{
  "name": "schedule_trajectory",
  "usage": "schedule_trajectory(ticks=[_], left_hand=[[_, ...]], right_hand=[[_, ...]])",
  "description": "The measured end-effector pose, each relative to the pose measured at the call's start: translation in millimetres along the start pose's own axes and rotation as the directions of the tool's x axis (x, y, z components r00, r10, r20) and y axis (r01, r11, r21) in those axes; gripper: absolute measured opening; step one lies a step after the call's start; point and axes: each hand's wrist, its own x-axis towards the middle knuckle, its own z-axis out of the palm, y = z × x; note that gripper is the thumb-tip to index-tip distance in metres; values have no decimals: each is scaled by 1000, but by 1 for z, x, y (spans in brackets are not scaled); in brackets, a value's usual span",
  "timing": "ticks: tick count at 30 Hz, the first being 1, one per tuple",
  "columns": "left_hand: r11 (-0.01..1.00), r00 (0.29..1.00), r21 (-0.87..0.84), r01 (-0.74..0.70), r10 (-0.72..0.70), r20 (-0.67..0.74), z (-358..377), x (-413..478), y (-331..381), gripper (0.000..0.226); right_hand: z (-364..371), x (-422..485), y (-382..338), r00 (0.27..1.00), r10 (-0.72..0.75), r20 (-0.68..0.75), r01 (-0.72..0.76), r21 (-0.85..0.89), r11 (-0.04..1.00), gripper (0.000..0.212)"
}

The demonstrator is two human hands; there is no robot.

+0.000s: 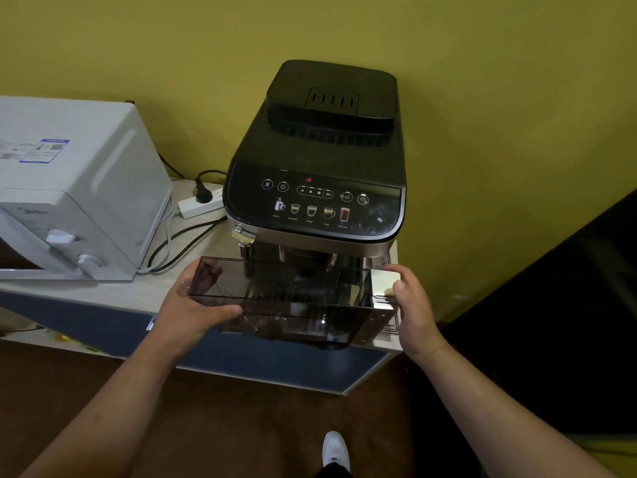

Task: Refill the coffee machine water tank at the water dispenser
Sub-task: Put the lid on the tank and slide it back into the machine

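A dark, see-through water tank (286, 298) is held sideways in front of the black coffee machine (320, 174), just above the counter's front edge. My left hand (193, 305) grips the tank's left end, thumb over the front wall and fingers behind it. My right hand (410, 305) is at the tank's right end beside its silver end panel, fingers spread and relaxed, the thumb touching the panel. A red warning light shows on the machine's touch panel. No water dispenser is in view.
A white appliance (79, 188) stands on the left of the pale counter (151, 288). A white power strip (201, 205) with cables lies between it and the machine. A yellow wall is behind, a dark panel at right, brown floor and my white shoe (334, 450) below.
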Motion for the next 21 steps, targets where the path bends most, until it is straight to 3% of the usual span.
schedule_trajectory(ticks=[3, 6, 10, 14, 18, 21], left_hand=[[1000, 1000, -27, -11, 11, 1, -1, -2, 0, 74], [999, 999, -45, -23, 24, 25, -1, -5, 3, 69], [998, 998, -37, -52, 53, 29, 1, -5, 1, 62], [997, 998, -48, -59, 60, 13, 4, -3, -1, 64], [992, 998, -113, -61, 61, -3, 5, 2, -6, 69], [990, 998, -124, -64, 65, 2, 5, 4, -7, 69]], right_hand=[[-28, 7, 3, 976, -9, -219, -20, -130, 991, 47], [-60, 20, 23, 934, 52, -353, -160, -286, 945, 37], [-70, 38, 54, 932, 201, -303, -331, -483, 811, 45], [-53, 48, 77, 941, 269, -206, -338, -605, 720, 42], [-38, 58, 94, 934, 290, -209, -346, -732, 587, 36], [-28, 62, 86, 931, 290, -222, -351, -760, 547, 28]])
